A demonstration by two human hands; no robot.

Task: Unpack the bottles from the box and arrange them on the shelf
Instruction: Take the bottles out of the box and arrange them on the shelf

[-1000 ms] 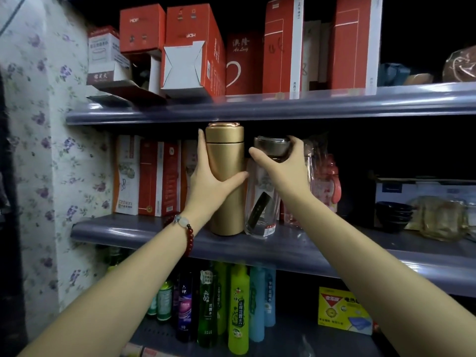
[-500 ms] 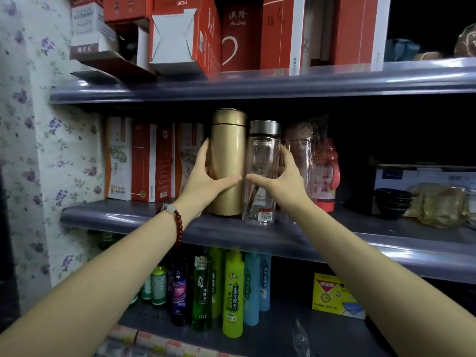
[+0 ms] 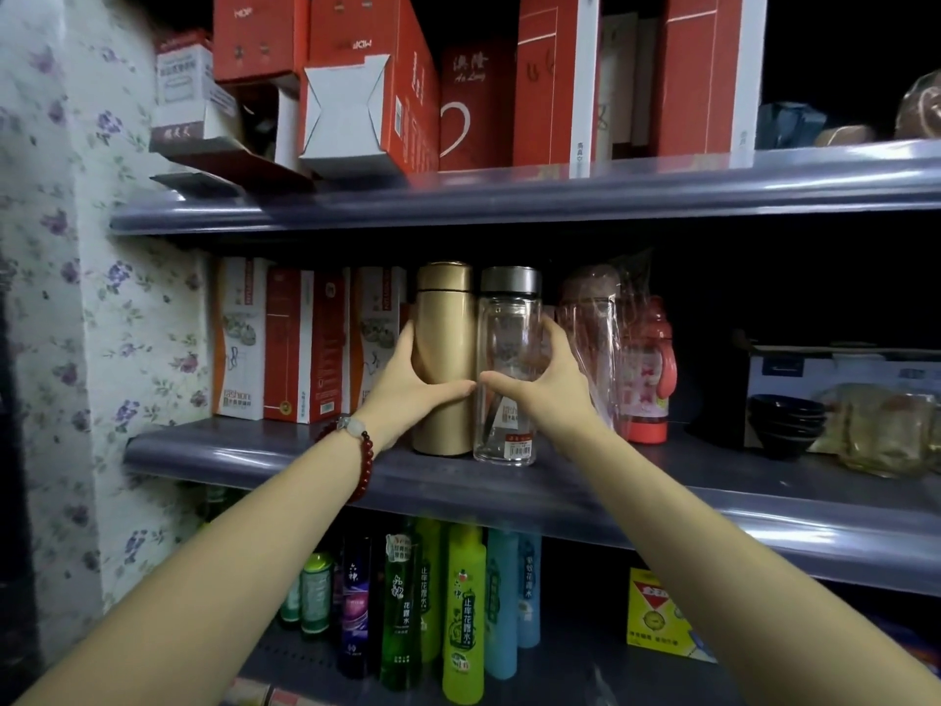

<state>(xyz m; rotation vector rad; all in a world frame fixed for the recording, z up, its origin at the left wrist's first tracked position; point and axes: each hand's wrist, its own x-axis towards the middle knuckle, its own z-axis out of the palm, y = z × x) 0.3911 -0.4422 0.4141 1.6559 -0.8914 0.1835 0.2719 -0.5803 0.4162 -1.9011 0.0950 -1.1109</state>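
While hands [image 3: 489, 394] grip, both bottles [image 3: 504, 369] upright

Matt gold metal flask [image 3: 444, 359] beside clear glass bottle [image 3: 508, 374].

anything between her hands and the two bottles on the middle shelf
Nothing visible. The left hand grips the gold metal flask directly, and the right hand grips the clear glass bottle with a grey lid directly.

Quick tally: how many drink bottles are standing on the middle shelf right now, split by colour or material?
Gold flask: 1
Clear glass bottle with silver cap: 1
Plastic-wrapped clear bottle: 1
Red bottle: 1
Total: 4
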